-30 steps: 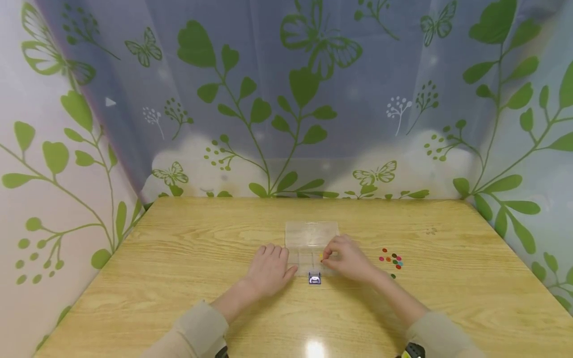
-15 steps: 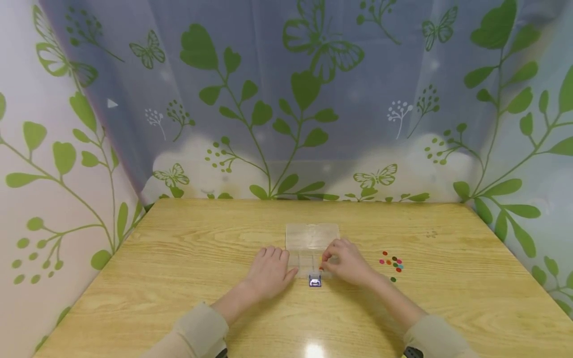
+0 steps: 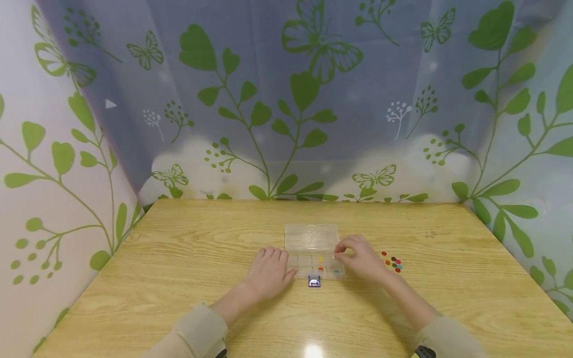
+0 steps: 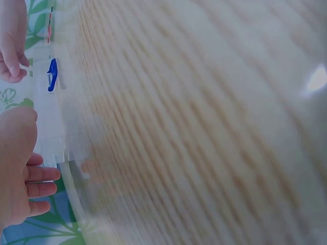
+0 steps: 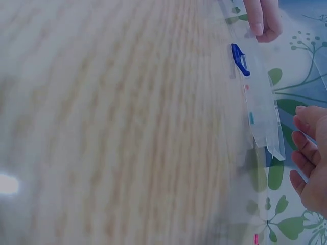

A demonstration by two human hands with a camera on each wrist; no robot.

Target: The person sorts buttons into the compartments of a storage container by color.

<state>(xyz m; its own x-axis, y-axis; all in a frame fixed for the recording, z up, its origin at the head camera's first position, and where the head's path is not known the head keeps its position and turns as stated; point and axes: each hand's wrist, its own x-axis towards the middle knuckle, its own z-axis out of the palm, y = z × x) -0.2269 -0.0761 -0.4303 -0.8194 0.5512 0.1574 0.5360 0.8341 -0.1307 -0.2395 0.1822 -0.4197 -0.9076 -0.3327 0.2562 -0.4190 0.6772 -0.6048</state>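
A clear plastic compartment box (image 3: 306, 263) lies on the table with its lid (image 3: 312, 236) folded back. At its front edge sits a blue-framed clasp (image 3: 314, 282). Inside are a yellow disc (image 3: 321, 258), a red disc (image 3: 320, 269) and a blue piece (image 3: 336, 272). My left hand (image 3: 268, 272) rests at the box's left end, thumb by the front corner, fingers fairly straight in the left wrist view. Over the box's right end hovers my right hand (image 3: 360, 258), thumb and forefinger tips close together. The right wrist view shows its fingers (image 5: 305, 148) loosely bent with nothing visible between them.
Several small coloured discs (image 3: 394, 260) lie to the right of the box, partly behind my right wrist. Farther right are a few small clear pieces (image 3: 430, 234). A patterned curtain (image 3: 268, 99) stands along the wooden table's (image 3: 201, 233) back edge.
The red disc now lies in a compartment, out of my right fingers. That hand has moved right, uncovering the yellow disc and the blue piece. My left hand stays in place.
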